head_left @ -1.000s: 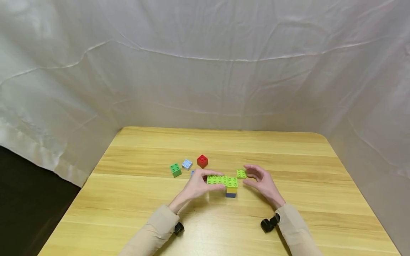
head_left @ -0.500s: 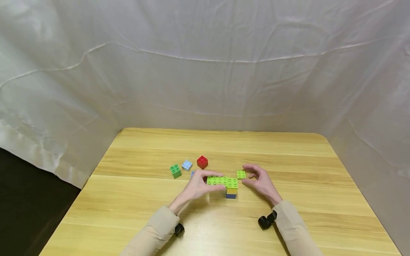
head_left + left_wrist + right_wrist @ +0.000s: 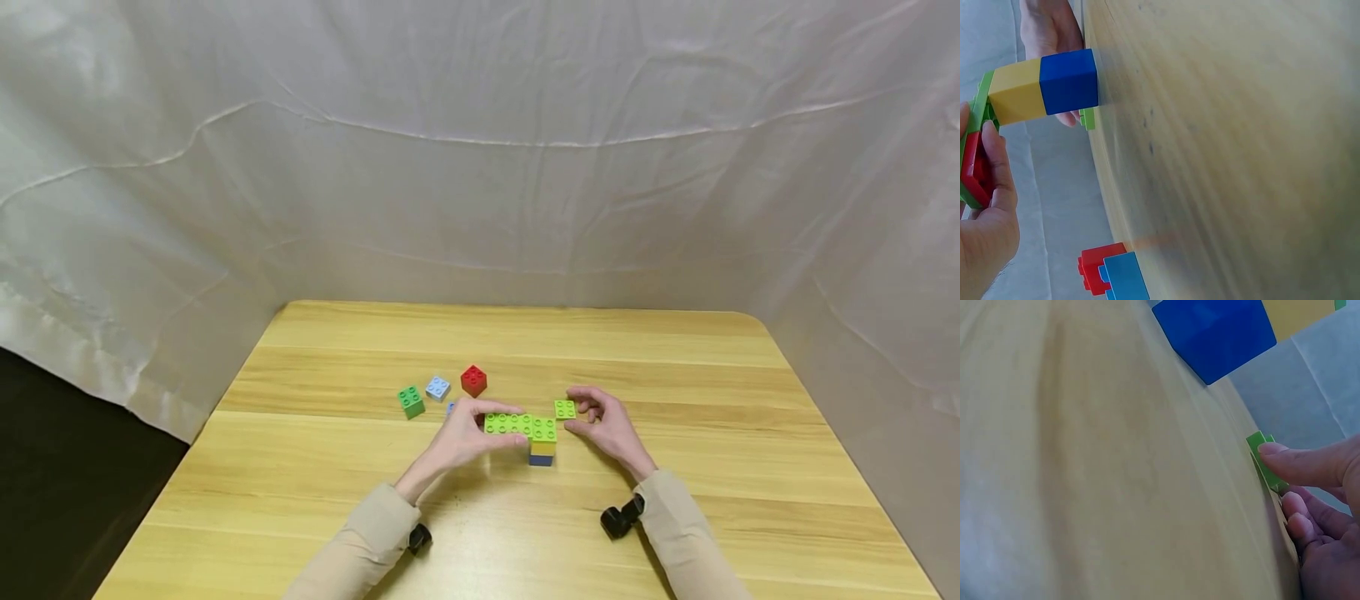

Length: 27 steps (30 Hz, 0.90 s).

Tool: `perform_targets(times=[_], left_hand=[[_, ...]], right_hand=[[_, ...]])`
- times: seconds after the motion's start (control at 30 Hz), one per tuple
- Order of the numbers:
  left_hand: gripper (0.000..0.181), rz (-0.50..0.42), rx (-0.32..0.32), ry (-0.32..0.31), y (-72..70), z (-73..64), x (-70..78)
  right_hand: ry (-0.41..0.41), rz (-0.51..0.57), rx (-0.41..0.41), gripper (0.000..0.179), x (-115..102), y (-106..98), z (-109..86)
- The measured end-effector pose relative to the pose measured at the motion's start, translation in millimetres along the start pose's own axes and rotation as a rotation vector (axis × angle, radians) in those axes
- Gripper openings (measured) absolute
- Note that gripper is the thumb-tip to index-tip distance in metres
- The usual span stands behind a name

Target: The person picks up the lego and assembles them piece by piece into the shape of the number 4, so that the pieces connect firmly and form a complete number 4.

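Note:
My left hand (image 3: 465, 435) grips a set of joined toy building bricks from the left, thumb on the near side and fingers on the far side. Lime green pieces (image 3: 508, 423) with studs form its top. At its right end a yellow brick (image 3: 1017, 92) sits on a dark blue brick (image 3: 1069, 82). Under the lime layer, between the left fingers, shows a red piece (image 3: 974, 165). A small lime green plate (image 3: 565, 409) lies flat to the right of the set. My right hand (image 3: 611, 427) is at it, thumb and index finger spread around its right side.
Left of the set lie loose bricks on the wooden table (image 3: 300, 492): green (image 3: 411, 401), light blue (image 3: 438, 387) and red (image 3: 473, 381). Another blue brick (image 3: 450, 407) is partly hidden by the left hand. A pale curtain (image 3: 480, 208) surrounds the table.
My right hand has moved slightly left, its thumb and index finger coming closer around the small lime plate. The left hand and the joined bricks stay in place.

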<state>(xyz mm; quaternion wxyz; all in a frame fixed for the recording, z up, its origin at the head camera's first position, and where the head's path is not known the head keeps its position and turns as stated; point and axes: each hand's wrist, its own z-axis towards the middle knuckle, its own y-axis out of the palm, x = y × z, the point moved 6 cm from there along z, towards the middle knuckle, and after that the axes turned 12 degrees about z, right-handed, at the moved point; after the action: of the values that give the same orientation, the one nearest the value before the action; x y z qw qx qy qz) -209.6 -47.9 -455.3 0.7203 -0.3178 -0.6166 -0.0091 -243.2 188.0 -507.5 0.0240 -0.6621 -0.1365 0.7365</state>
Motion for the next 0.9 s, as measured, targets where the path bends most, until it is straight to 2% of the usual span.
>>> perform_targets(times=[0.9], left_hand=[[0.038, -0.017, -0.008, 0.026, -0.2, 0.2, 1.2]], right_hand=[[0.033, -0.105, 0.039, 0.04, 2.7, 1.4, 2.7]])
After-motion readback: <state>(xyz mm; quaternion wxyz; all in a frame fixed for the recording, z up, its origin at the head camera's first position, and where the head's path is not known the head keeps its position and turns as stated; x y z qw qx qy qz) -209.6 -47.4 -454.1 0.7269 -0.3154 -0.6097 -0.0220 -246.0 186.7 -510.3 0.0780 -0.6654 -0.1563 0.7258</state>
